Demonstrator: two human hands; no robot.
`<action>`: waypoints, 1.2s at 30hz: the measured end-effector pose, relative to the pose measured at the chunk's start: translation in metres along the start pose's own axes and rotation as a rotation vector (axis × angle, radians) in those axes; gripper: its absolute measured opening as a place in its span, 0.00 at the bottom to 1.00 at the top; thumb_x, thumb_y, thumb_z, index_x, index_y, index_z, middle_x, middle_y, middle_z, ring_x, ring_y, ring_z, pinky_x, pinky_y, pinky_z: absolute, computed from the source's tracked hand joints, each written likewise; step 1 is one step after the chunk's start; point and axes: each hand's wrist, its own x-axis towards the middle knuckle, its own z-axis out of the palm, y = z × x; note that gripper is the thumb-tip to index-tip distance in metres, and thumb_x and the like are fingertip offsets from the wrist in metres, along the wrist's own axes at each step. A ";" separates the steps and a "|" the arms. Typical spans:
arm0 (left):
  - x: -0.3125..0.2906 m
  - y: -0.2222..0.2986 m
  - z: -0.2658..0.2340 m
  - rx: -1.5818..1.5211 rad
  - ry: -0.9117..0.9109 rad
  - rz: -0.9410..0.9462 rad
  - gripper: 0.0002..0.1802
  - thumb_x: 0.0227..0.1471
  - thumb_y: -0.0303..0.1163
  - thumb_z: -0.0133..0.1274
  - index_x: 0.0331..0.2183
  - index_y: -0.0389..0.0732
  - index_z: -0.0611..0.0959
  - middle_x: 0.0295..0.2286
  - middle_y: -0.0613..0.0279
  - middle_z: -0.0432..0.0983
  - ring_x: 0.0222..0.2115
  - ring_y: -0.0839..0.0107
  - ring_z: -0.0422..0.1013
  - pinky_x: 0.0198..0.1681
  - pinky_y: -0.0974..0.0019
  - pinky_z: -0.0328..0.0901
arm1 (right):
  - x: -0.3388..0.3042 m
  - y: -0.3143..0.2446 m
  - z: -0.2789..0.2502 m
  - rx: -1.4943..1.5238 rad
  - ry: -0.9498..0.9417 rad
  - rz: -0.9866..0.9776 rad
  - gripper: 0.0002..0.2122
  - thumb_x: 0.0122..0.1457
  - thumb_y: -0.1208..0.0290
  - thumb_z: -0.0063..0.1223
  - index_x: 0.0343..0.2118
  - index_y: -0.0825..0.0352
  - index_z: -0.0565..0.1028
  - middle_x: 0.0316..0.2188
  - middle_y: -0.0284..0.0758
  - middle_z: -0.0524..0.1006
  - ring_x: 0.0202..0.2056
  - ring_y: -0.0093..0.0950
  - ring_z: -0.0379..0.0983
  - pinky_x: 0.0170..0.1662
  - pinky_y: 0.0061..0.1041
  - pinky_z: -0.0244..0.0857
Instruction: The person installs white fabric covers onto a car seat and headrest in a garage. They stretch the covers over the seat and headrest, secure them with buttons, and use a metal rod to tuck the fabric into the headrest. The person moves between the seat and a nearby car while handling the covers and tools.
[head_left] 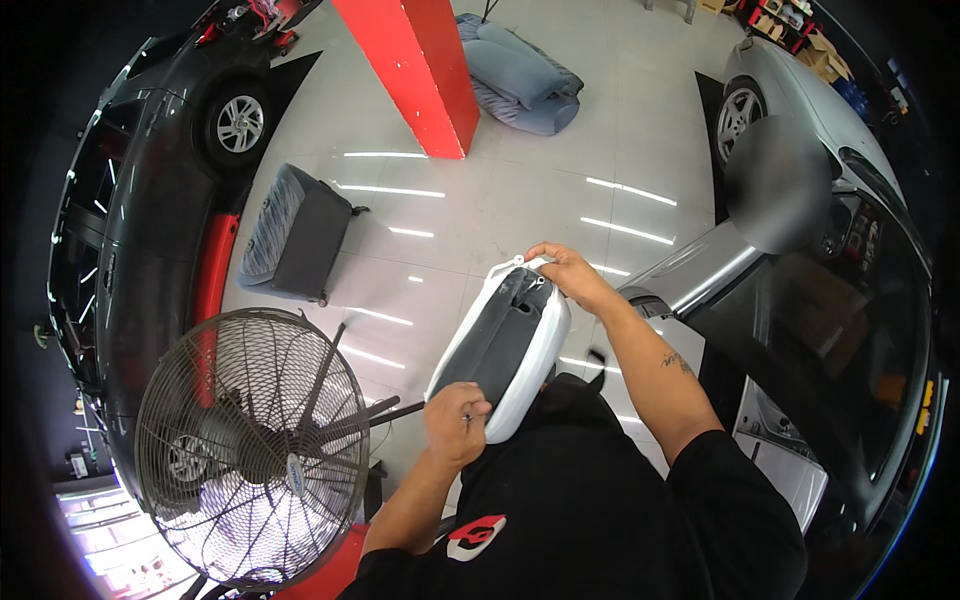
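Observation:
In front of my body is a long, rounded dark grey car part (pixel 487 335), shaped like an armrest, with a hollow showing near its far end. A white cover (pixel 540 365) wraps round its sides and leaves the grey face bare. My right hand (pixel 570 275) pinches the cover's edge at the far end, beside a small white loop. Lower down, my left hand (pixel 457 425) is closed at the near left edge of the part, its fingertips partly hidden. The part is tilted, its far end leaning to the right.
A large caged fan (pixel 250 450) stands close on my left, beside a dark car (pixel 150 220). Seat cushions lie on the tiled floor: one grey (pixel 300 235), another blue-grey (pixel 522 75). A red pillar (pixel 410 75) rises ahead. A silver car (pixel 820 90) with its door open is at right.

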 end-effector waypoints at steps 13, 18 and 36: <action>0.160 0.055 0.043 -0.353 -0.115 -0.436 0.18 0.70 0.41 0.48 0.29 0.40 0.73 0.21 0.66 0.65 0.22 0.73 0.64 0.36 0.64 0.67 | 0.102 -0.060 -0.082 -0.177 -0.173 -0.029 0.18 0.62 0.60 0.52 0.46 0.69 0.82 0.45 0.36 0.82 0.42 0.27 0.78 0.47 0.31 0.72; 0.255 0.036 0.021 -0.915 -0.133 -0.717 0.22 0.71 0.49 0.43 0.28 0.44 0.71 0.21 0.71 0.62 0.23 0.75 0.63 0.42 0.62 0.69 | 0.167 -0.078 -0.086 -0.521 -0.430 -0.025 0.16 0.61 0.73 0.54 0.51 0.65 0.80 0.43 0.35 0.81 0.48 0.30 0.76 0.53 0.27 0.70; 0.366 -0.228 -0.096 -1.061 0.036 -0.708 0.76 0.33 0.75 0.66 0.72 0.70 0.38 0.73 0.58 0.19 0.71 0.37 0.19 0.66 0.24 0.25 | 0.397 -0.090 0.067 -0.108 -0.805 0.544 0.07 0.64 0.71 0.53 0.43 0.62 0.77 0.33 0.29 0.78 0.32 0.20 0.76 0.37 0.24 0.72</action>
